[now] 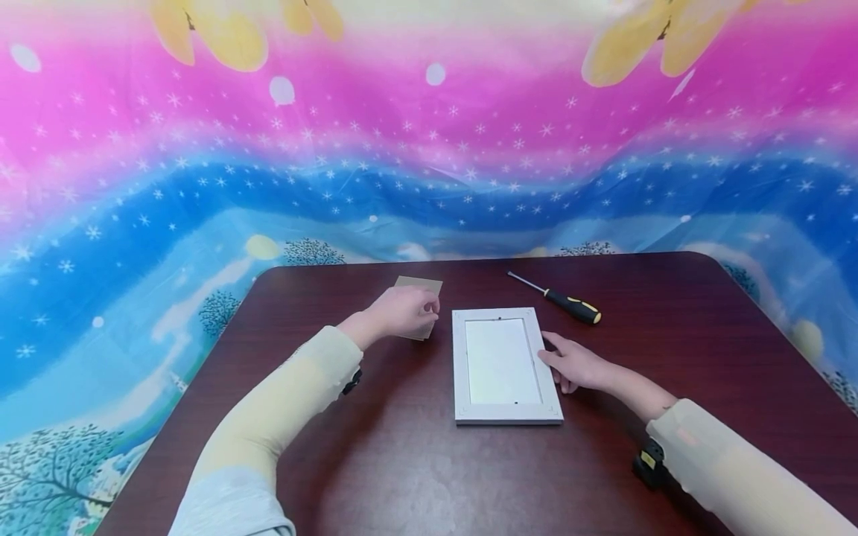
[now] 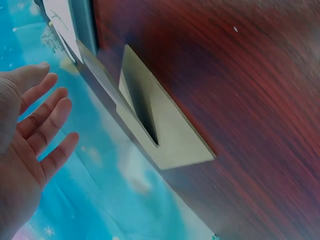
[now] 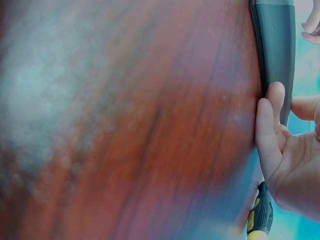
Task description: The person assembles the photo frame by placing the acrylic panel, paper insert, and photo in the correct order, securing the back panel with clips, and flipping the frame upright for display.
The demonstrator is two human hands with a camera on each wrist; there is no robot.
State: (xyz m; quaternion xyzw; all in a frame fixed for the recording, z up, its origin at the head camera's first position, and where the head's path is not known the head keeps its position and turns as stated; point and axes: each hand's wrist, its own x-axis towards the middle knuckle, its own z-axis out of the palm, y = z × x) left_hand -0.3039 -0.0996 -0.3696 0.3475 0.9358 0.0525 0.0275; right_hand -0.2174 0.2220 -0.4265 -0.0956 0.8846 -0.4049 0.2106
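A white picture frame lies on the table with a pale panel inside it. Small dark tabs show at the panel's edges. My right hand holds the frame's right edge; in the right wrist view its fingers lie along the frame's dark side. To the left is a tan board, partly covered by my left hand in the head view. From the left wrist, that board lies flat with a slanted flap raised from it. The left hand's fingers are loosely spread beside it, holding nothing.
A screwdriver with a black and yellow handle lies beyond the frame, toward the back right. The dark red wooden table ends at a patterned cloth backdrop in pink and blue.
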